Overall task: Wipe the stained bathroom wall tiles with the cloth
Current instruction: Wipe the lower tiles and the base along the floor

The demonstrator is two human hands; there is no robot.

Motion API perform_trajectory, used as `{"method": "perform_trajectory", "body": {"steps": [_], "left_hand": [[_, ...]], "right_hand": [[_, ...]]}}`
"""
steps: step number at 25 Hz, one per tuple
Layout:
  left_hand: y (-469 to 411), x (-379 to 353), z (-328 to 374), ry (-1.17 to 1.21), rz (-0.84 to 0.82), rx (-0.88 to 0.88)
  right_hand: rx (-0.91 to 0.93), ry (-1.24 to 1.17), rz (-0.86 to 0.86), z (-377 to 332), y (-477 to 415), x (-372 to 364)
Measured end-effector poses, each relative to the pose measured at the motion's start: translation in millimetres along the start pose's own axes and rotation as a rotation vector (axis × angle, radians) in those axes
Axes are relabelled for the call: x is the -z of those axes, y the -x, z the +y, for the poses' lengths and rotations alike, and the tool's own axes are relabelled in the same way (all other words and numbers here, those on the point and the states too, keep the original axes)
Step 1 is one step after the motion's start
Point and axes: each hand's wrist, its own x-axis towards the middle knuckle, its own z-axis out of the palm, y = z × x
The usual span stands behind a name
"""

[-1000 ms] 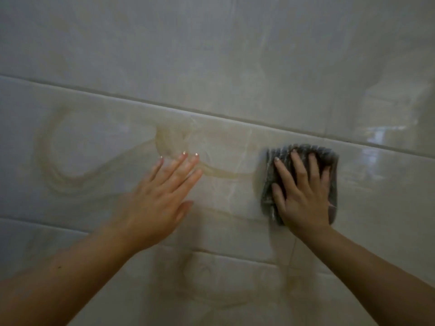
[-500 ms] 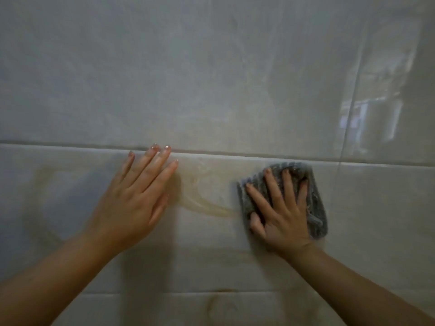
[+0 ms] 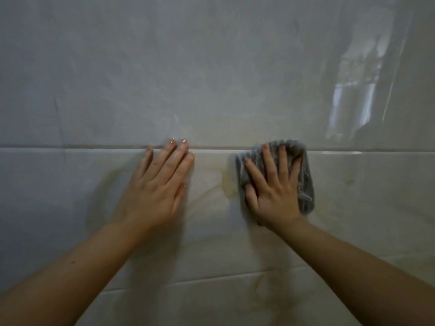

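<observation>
Glossy pale wall tiles (image 3: 211, 78) fill the view. A brownish stain (image 3: 227, 185) curves across the middle tile between my hands. A grey ribbed cloth (image 3: 306, 184) lies flat on the tile just below the horizontal grout line (image 3: 70, 147). My right hand (image 3: 273, 191) presses the cloth against the wall with straight, spread fingers. My left hand (image 3: 160, 184) rests flat on the tile to the left of the stain, its fingertips reaching the grout line.
A second grout line (image 3: 211, 277) runs below my forearms, with faint brown marks (image 3: 261, 288) on the tile under it. A small yellowish spot (image 3: 350, 181) sits right of the cloth. A bright window reflection (image 3: 350, 102) shows at the upper right.
My right hand has slid the cloth leftwards over the stain, and less of the brown curve shows between my hands. The view has tilted up, so both hands sit lower and closer together.
</observation>
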Motion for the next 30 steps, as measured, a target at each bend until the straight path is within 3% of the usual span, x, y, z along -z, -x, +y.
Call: {"method": "perform_trajectory", "body": {"steps": [2,3,7,9,11,14,15,18,20,22,26,28,30], "left_hand": [[0.7,-1.5,-1.0,0.011,-0.005,-0.007],[0.2,-1.9,-1.3,0.013,0.007,-0.009],[3.8,1.0,4.4,-0.027,0.019,0.011],[4.2,2.1,12.5,-0.051,-0.012,0.026],[1.8,4.2,17.7,-0.075,-0.034,0.059],[-5.3,7.1,31.5,-0.082,-0.041,0.085],[-9.4,8.0,41.1,-0.084,-0.029,0.071],[-21.8,4.2,75.5,-0.091,-0.019,0.014],[-28.6,-1.7,96.2,-0.084,-0.038,0.008],[-35.6,-8.3,108.2,-0.083,-0.066,-0.003],[-50.7,-20.5,122.7,-0.074,-0.071,0.018],[-51.6,-24.8,127.3,-0.074,-0.061,0.038],[-49.1,-25.5,127.2,-0.06,-0.062,0.044]], "right_hand": [[-0.244,-0.045,0.062,-21.5,-34.4,0.2],[-0.243,-0.078,0.072,-36.8,-41.1,-0.5],[0.191,-0.081,-0.046,-59.4,34.4,-8.5],[0.256,-0.036,-0.054,-23.9,61.4,-6.4],[0.114,-0.038,-0.004,9.0,48.2,-7.0],[-0.264,-0.071,0.103,16.1,-9.0,-5.7],[-0.271,-0.091,0.117,9.6,-14.9,-5.0],[0.064,-0.114,0.042,9.2,32.6,-9.4],[0.178,-0.07,0.01,43.7,69.8,-8.3],[0.096,-0.052,0.034,83.4,68.5,-8.3],[-0.304,-0.072,0.12,103.6,18.8,-4.2],[-0.273,-0.096,0.11,91.1,33.2,-7.2],[-0.091,-0.107,0.023,91.1,79.9,-11.5]]}}
